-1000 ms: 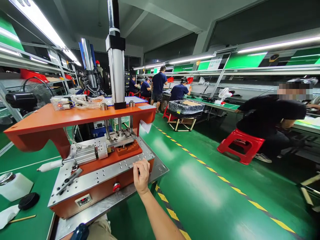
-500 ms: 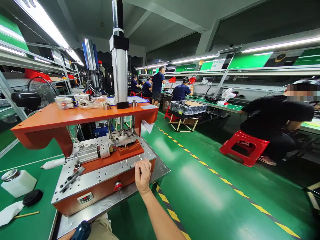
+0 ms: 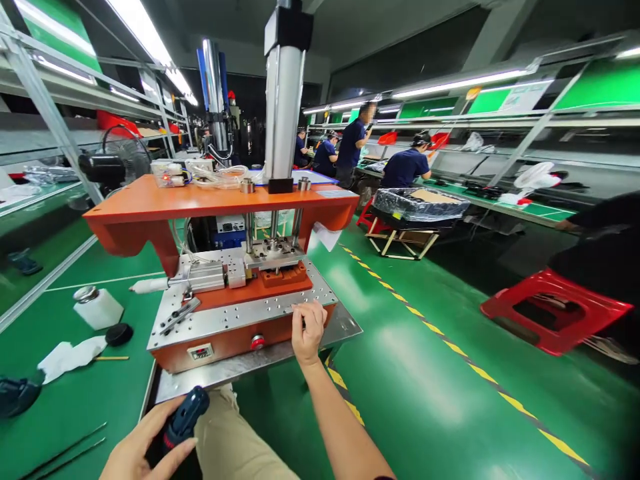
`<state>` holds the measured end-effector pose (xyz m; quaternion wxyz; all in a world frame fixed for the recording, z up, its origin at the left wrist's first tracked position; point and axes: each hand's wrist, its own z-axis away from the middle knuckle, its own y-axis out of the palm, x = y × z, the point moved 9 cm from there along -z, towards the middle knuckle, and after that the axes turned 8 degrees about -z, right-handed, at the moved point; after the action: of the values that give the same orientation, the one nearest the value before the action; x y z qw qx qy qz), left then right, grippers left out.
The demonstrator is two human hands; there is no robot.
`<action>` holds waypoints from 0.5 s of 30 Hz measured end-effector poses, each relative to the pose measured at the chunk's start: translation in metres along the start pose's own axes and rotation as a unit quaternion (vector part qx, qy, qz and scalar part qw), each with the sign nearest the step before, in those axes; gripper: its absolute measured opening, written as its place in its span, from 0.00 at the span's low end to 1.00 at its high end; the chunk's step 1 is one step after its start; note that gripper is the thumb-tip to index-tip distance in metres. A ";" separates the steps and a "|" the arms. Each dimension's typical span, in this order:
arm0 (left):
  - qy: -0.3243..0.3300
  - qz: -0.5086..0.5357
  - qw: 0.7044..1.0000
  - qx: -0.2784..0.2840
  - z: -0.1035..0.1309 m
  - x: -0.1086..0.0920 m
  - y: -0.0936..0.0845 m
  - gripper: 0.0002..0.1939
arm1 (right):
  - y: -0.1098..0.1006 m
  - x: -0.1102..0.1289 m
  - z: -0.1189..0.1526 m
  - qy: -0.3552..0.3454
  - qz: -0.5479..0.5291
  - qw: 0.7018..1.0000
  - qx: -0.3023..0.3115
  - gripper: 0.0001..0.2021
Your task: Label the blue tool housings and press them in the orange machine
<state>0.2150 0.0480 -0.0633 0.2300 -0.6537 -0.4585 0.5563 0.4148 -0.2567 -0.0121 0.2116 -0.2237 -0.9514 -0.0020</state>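
Two hands show: our left grip (image 3: 137,450) grasps a dark blue, red-ringed housing (image 3: 187,412) between thumb and fingers, beyond the right edge of the green desk (image 3: 95,393); our palm side hides its lower end. Our right grip (image 3: 309,333), loosely clenched at the press base's (image 3: 225,347) near right corner, hides its fingertips; we cannot tell its contents.

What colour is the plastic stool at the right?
The stool is red, showing best in the head view.

l hand (image 3: 145,447) low, fingers curved; r hand (image 3: 309,330) fwd, fingers curled, forearm angled up.
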 end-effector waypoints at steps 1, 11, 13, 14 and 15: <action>0.000 -0.005 1.000 -0.001 0.000 -0.003 -0.002 0.23 | 0.000 0.000 0.000 -0.001 0.005 1.000 -0.001 0.07; 0.008 -0.005 1.000 0.029 0.000 -0.032 -0.008 0.22 | 0.001 -0.008 0.007 0.006 0.006 1.000 0.001 0.07; 0.006 0.000 0.999 0.047 0.000 -0.037 -0.008 0.22 | 0.002 -0.011 0.010 0.012 0.001 1.000 0.002 0.07; 0.005 0.002 0.999 0.053 0.000 -0.039 -0.009 0.22 | 0.003 -0.012 0.011 0.014 0.000 1.000 0.002 0.08; 0.004 0.003 0.998 0.058 0.000 -0.040 -0.009 0.22 | 0.003 -0.012 0.011 0.011 0.000 1.000 0.001 0.08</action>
<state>0.2140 0.0178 -0.0353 0.2682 -0.6429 -0.4226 0.5798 0.4215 -0.2576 -0.0273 0.2225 -0.2237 -0.9489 -0.0035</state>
